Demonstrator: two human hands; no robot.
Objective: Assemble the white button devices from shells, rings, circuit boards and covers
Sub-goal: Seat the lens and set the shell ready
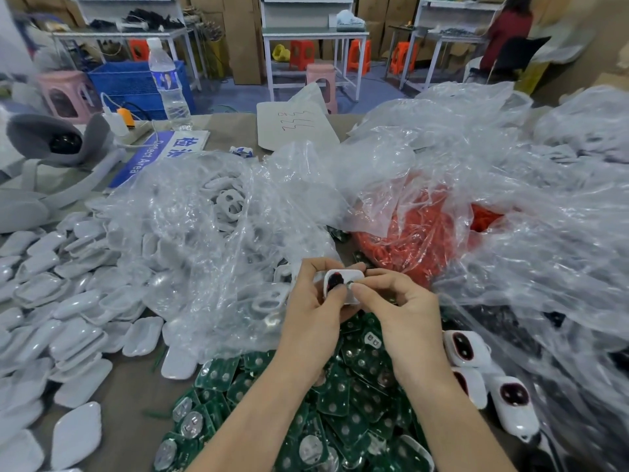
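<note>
glossy white shell point(343, 287), rounded, pinched by both hands' fingers point(335, 294).

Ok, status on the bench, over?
Left hand and right hand both pinch one white shell. Held above the boards heap. Clear bags crowd close behind, none between the hands.

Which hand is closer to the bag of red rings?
Right. The right hand is just below the bag of red rings; the left hand is farther off to its left.
</note>
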